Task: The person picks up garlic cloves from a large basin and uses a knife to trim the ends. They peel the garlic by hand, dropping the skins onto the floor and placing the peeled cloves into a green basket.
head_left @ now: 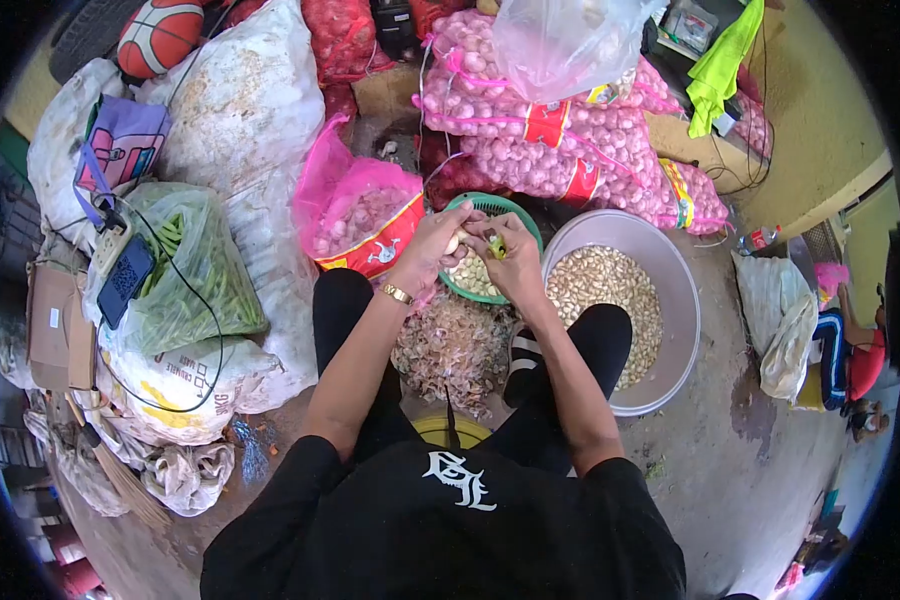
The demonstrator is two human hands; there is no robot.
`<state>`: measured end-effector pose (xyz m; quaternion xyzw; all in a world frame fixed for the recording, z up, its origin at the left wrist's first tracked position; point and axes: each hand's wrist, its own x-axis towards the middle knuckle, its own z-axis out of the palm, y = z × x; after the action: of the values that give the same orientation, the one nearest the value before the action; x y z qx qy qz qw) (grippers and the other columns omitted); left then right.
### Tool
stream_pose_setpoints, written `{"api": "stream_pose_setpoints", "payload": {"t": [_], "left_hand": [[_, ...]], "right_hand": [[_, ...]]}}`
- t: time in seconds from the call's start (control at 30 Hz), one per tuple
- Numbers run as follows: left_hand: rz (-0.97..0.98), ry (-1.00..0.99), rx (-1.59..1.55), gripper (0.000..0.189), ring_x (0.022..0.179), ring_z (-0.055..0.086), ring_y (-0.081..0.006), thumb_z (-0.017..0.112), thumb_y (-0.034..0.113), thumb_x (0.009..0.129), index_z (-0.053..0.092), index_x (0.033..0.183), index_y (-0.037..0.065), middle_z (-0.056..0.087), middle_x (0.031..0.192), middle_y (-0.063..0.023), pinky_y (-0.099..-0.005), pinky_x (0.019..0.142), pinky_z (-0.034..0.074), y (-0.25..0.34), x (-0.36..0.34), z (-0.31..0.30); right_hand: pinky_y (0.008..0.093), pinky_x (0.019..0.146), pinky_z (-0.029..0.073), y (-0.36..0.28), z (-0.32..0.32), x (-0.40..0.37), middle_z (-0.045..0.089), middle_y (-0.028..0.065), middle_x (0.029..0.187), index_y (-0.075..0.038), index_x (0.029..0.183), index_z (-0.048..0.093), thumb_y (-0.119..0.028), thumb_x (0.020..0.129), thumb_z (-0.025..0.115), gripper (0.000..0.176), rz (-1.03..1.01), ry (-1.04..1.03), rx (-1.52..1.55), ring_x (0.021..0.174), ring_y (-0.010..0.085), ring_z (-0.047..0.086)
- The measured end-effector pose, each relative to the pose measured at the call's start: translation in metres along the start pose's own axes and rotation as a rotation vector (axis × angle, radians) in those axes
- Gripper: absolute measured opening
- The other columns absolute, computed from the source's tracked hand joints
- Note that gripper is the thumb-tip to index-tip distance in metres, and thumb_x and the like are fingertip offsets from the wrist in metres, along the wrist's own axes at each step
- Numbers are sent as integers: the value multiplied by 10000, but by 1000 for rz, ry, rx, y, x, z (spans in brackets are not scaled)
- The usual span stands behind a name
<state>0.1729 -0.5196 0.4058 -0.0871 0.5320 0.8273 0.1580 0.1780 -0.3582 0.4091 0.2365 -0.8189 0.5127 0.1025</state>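
My left hand (432, 248), with a gold watch at the wrist, pinches a pale garlic clove (456, 242). Close beside it, my right hand (513, 265) is closed around a small tool with a yellow-green handle (497, 244); its blade, if any, cannot be made out. Both hands are over a green plastic basket (536, 222) that holds peeled cloves (473, 275). To the right stands a large grey-white tub (682, 330) with many garlic cloves (610, 290) in it. A heap of papery garlic skins (455, 350) lies on the floor between my legs.
An open pink mesh bag of garlic (365, 215) stands left of the basket; full garlic sacks (580, 150) are stacked behind. White sacks (240, 110) and a clear bag of green pods (195, 285) lie left. Another person (860, 345) is at far right.
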Motion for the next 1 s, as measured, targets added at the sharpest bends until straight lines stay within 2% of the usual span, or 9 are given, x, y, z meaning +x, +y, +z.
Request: {"api": "stream_pose_setpoints", "payload": {"t": [0.2,0.27,0.3,0.33,0.4,0.53,0.77,0.83,1.0], "left_hand": [[16,-80,-102,456,502,458,-35,510,444,995,623,1133,25,687,890,-45,-159,389,299,3,-9,-14],[70,-50,-90,451,511,464,-34,504,435,999,605,1152,22,671,871,-33,-163,385,295,0,-13,-13],[93,-55,-103,439,512,482,-32,523,429,992,608,1136,23,639,809,-11,-162,382,299,-1,-14,-12],[91,-54,-106,439,512,482,-32,523,429,992,608,1136,23,639,809,-11,-162,382,299,-3,-15,-9],[127,33,-240,331,520,497,-20,592,354,972,648,1078,45,590,742,23,-158,398,294,-5,-17,-3],[179,-55,-218,240,527,505,-13,646,257,944,642,1081,60,587,740,32,-149,398,301,-15,-16,-5],[214,20,-303,203,533,505,-2,671,188,921,642,1074,58,589,744,45,-143,407,309,-23,-13,-3],[220,32,-275,197,539,500,4,675,188,920,654,1066,58,599,749,42,-144,421,316,-24,-13,-5],[443,177,342,215,708,562,-49,704,162,886,682,1008,-14,644,781,-8,-224,632,451,-22,-15,-14]], "right_hand": [[305,835,463,9,15,5,646,56,919,-15,980,696,-58,847,723,142,-8,1,150,895,168,597],[257,682,465,14,28,1,634,23,858,-27,968,688,-122,896,694,119,182,82,494,743,106,579],[199,498,370,5,24,0,569,-35,737,-65,995,664,-190,929,670,141,356,37,549,546,37,466],[199,498,370,3,23,0,569,-35,737,-65,995,664,-190,929,670,141,359,34,548,546,37,466],[180,411,249,2,21,2,479,-80,651,-101,1036,626,-227,929,675,172,622,91,897,455,-1,331],[179,418,261,1,16,-1,446,-100,646,-131,1023,609,-252,913,700,186,653,47,1043,456,4,335],[187,430,277,-6,23,-6,441,-104,656,-133,991,609,-272,913,701,184,655,8,1023,477,9,340],[192,465,312,-6,14,-3,449,-87,689,-121,988,584,-311,947,650,205,600,-95,746,523,19,366],[201,528,346,8,2,3,464,-51,737,-112,992,536,-361,995,552,249,655,-84,684,617,33,410]]}}
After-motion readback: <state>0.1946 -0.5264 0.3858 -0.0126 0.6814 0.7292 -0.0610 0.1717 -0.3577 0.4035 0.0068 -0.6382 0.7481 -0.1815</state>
